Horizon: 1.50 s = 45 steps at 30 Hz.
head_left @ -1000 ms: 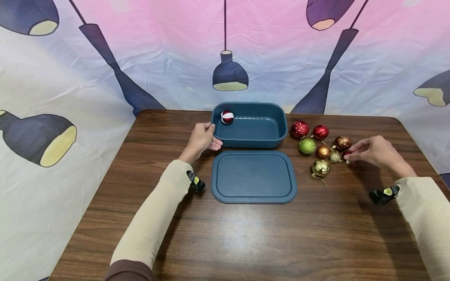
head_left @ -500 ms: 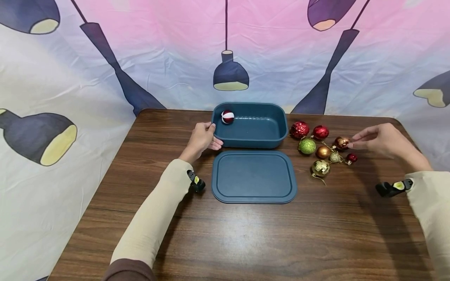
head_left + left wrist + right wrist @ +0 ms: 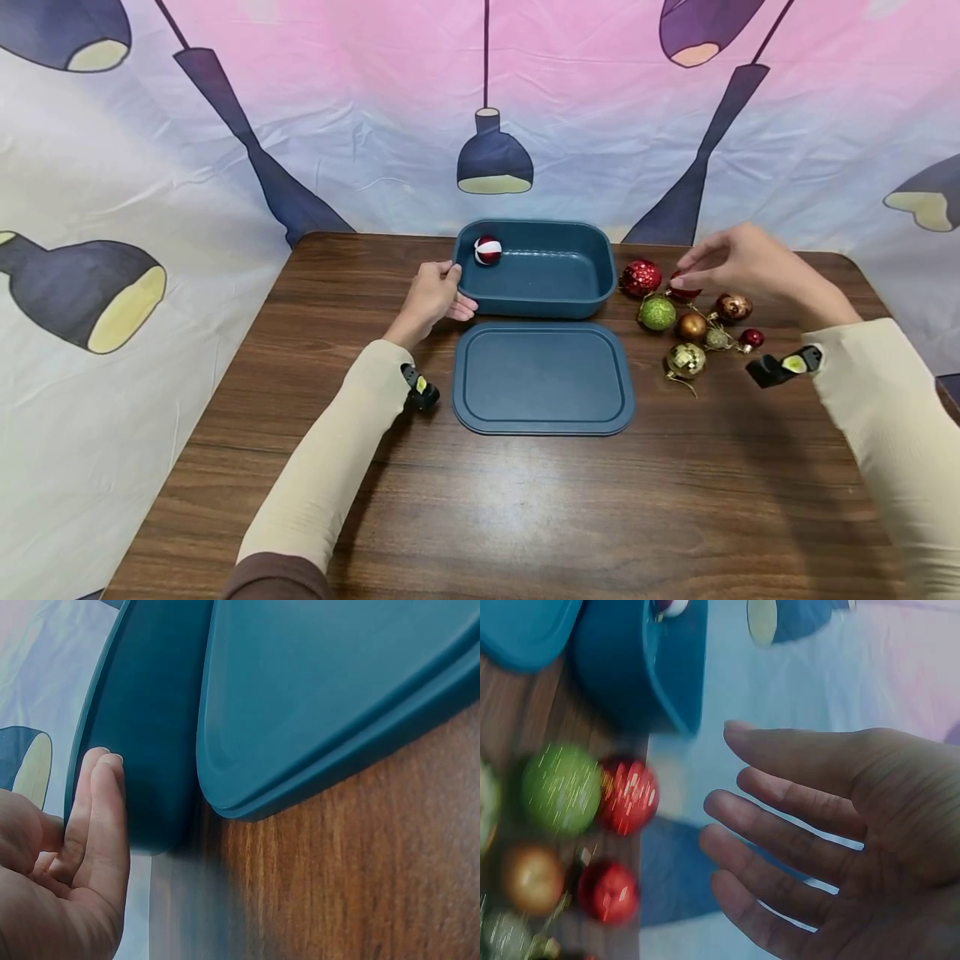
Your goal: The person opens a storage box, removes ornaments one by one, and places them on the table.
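A teal container (image 3: 536,223) stands at the back of the wooden table (image 3: 525,517), with a red-and-white ball (image 3: 487,249) in its far left corner. Its lid (image 3: 543,379) lies flat in front. My left hand (image 3: 453,292) rests against the container's left end; in the left wrist view its fingers (image 3: 97,787) lie straight on the wall (image 3: 150,750). My right hand (image 3: 686,271) hovers, relaxed and holding nothing, over a smooth red ornament (image 3: 684,292), next to a glittery red one (image 3: 640,277). In the right wrist view the fingers (image 3: 727,802) are spread.
More ornaments lie right of the container: a green one (image 3: 657,312), a copper one (image 3: 691,325), a brown one (image 3: 732,307), a small red one (image 3: 752,337) and a faceted gold one (image 3: 686,360). A patterned cloth backdrop (image 3: 225,167) hangs behind the table.
My right hand has lifted from the small red ornament and moved back and left, over the red ornaments by the container. The left hand and container have not moved.
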Available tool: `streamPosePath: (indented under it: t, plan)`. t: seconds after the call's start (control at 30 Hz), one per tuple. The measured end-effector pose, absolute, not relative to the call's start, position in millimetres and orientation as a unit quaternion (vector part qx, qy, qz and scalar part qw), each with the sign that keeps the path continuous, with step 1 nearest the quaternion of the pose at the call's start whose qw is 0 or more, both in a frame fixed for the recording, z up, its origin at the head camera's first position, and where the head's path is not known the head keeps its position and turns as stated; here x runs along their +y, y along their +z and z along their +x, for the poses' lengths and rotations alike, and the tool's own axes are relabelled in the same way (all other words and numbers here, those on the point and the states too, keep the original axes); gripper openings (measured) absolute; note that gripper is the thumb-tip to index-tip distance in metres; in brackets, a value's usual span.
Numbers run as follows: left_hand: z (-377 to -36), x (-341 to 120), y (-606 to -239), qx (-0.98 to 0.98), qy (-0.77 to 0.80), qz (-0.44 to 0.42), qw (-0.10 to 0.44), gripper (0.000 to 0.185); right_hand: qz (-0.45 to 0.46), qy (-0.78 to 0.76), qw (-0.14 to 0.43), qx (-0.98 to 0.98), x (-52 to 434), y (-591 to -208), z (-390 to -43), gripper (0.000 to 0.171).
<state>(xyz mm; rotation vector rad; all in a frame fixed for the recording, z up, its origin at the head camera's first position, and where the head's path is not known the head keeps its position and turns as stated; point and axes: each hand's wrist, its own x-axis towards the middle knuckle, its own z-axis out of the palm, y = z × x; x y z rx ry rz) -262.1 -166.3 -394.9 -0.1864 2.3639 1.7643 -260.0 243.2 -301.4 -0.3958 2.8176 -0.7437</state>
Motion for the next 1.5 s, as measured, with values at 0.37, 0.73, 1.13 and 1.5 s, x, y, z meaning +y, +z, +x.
streamPosePath:
  t: [0.37, 0.73, 1.13, 1.5]
  plan:
    - [-261.8, -162.8, -393.0, 0.793, 0.597, -0.067, 0.095, 0.055, -0.162, -0.324, 0.131, 0.923, 167.8, -295.2, -283.5, 0.036]
    - [-262.6, -157.7, -392.6, 0.792, 0.6, -0.069, 0.092, 0.054, -0.211, -0.328, 0.129, 0.912, 102.0, -314.5, -313.1, 0.031]
    - [-259.0, -157.5, -390.6, 0.791, 0.601, -0.068, 0.096, 0.054, -0.17, -0.289, 0.05, 0.941, 39.2, -353.5, -323.6, 0.052]
    - [-256.1, -157.9, -390.5, 0.79, 0.601, -0.074, 0.097, 0.054, -0.16, -0.256, -0.005, 0.953, 8.2, -374.5, -327.9, 0.062]
